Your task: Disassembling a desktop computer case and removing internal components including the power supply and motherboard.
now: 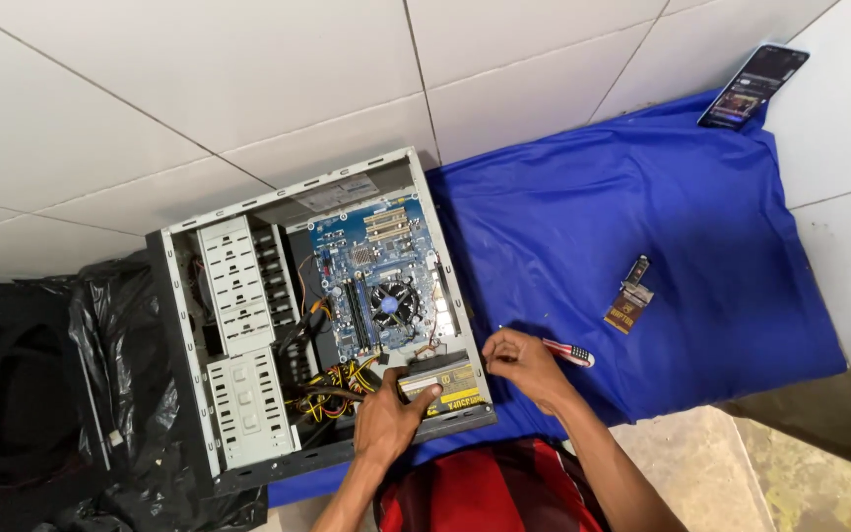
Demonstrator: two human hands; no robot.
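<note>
Item: open computer case (248, 325), lying on its side at centre left of the frame, side panel off, interior facing up. It is resting partly on a blue cloth (642, 246) that is covering the white tiled floor (199, 89).

Contents showing: blue motherboard (381, 276) with round cooler fan (393, 300), pale drive cages (238, 345), a tangle of yellow and black cables (332, 389), and a power supply (442, 384) sitting in the lower right corner of the case.

Left hand (386, 419): pressing down on the power supply, thumb and fingers spread over its top face.

Right hand (524, 365): closing around a red-and-white handled screwdriver (565, 352), tip pointing toward the case's right wall, just beside the power supply.

Progress, as a judgement: the supply appears to be seated in its bay and is being steadied; whether its screws are in cannot be told, and the cables are lying loose.

Surroundings: black plastic sheeting (120, 325) crowding the case's left edge; a red bag (485, 493) close under both forearms at bottom centre; a small brown tag (627, 305) and a phone (752, 87) lying well apart toward the right and upper right. Open cloth is lying to the right of the case.
</note>
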